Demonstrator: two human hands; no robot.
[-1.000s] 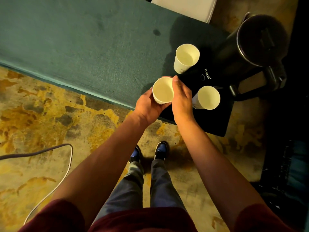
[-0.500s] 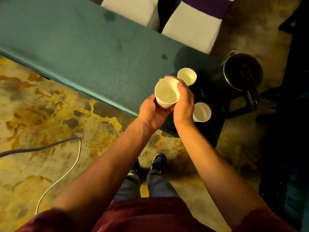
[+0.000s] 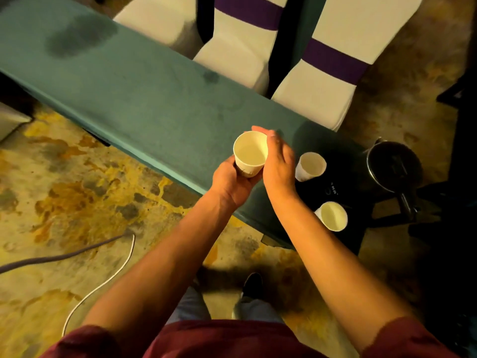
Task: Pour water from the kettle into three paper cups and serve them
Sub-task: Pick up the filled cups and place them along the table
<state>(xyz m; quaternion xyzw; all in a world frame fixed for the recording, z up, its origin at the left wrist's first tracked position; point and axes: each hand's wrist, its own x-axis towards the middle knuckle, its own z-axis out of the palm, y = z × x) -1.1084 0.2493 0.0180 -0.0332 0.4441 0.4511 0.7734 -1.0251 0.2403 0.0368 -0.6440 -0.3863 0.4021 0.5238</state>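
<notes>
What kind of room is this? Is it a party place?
Maybe, probably a banquet or meeting hall. A long table has a green cloth, the chairs wear white covers with purple sashes, and a kettle with paper cups stands ready for serving guests.

I count three paper cups: one cup [image 3: 249, 157] held over the worktop's [image 3: 144, 104] near edge, a second cup [image 3: 309, 166] and a third cup [image 3: 331, 216] standing on the single black tray [image 3: 343, 182] at the worktop's right end. One kettle [image 3: 395, 166] sits on that tray's right side. Two hands, left [image 3: 232, 180] and right [image 3: 280, 164], are in my view. Beyond the far edge I count three covered chairs [image 3: 232, 55], two with purple bands. On the floor, two cables [image 3: 98, 282].
</notes>
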